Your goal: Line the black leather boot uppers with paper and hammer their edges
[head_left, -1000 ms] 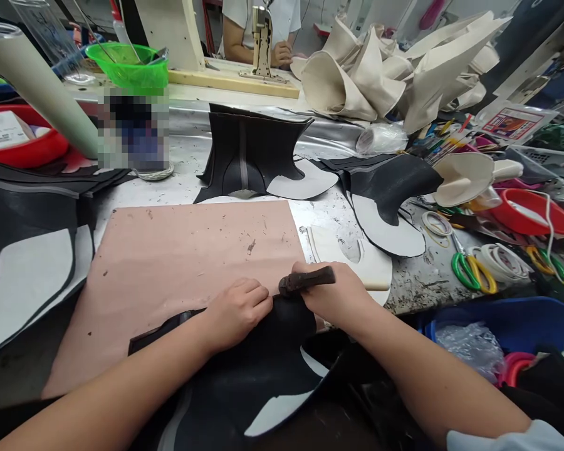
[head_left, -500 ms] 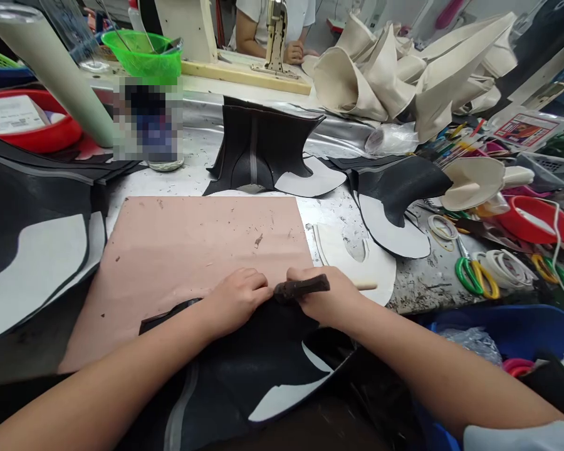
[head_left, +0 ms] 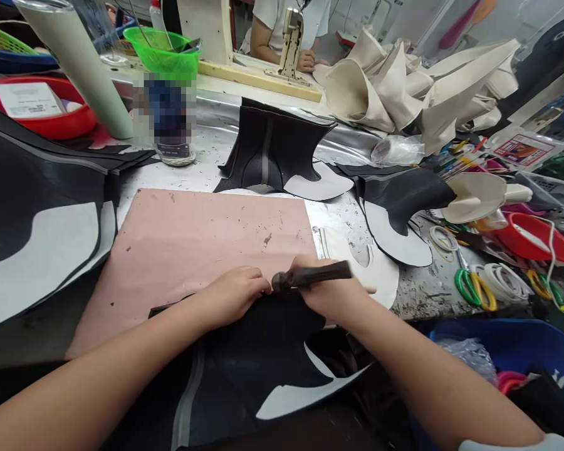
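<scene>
A black leather piece (head_left: 249,363) with a grey stripe and a white patch lies across the near edge of a pink cutting board (head_left: 192,244). My left hand (head_left: 232,294) presses down on the piece's top edge with the fingers curled. My right hand (head_left: 331,291) grips a dark tool (head_left: 310,275) by its handle. The tool's head touches the leather edge just beside my left fingertips.
Black and white cut pieces lie at the left (head_left: 37,232) and at the right (head_left: 399,207); one black piece (head_left: 272,150) stands upright behind the board. Green scissors (head_left: 470,285), red bowls (head_left: 536,235), a blue bin (head_left: 498,344), cream fabric (head_left: 395,88). A person sits at a sewing machine (head_left: 291,37).
The view has shifted, so everything sits further right and lower. The tool in my right hand lies flatter and shows more of its handle. Both hands stay on the leather edge.
</scene>
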Tool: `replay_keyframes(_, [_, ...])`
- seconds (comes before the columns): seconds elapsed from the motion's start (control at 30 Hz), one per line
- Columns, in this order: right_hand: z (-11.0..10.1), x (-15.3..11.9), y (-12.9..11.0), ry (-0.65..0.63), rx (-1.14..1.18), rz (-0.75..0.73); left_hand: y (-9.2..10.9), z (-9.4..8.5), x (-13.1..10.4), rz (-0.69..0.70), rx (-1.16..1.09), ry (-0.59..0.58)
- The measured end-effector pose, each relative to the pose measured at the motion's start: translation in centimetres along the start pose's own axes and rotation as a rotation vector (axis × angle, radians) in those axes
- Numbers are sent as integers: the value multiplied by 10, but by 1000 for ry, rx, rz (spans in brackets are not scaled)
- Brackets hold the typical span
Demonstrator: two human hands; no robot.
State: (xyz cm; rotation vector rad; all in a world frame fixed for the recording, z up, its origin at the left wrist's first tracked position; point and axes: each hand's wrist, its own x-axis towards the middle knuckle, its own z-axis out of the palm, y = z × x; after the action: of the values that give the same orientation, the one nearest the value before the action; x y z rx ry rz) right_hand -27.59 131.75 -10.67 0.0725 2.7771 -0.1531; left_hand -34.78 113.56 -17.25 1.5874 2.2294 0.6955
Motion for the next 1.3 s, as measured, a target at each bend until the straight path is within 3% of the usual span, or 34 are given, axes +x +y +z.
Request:
replay_keyframes(0.37, [2,5,-17,-81,-43,-62,-5,-4,-19,-50,-32,-2])
replay_keyframes(0.77, [-1,10,-35,30,-18,-140,-10,-7,-35,-42,29,26])
replay_keyframes(0.9, [-1,13,-41,-62,51,-116,-12,-11,-40,-57,0,36])
replay_keyframes(1.03, [0,15,-46,-16,37,-129,-15,-14,-47,-70,0,27])
replay_keyframes(1.17, [-2,17,-53,-117,82,-123,-19,-16,-53,-83,-22,47])
replay_keyframes(1.3, [-1,19,-58,-49,57,-137,-19,-21,-59,-129,-39,6])
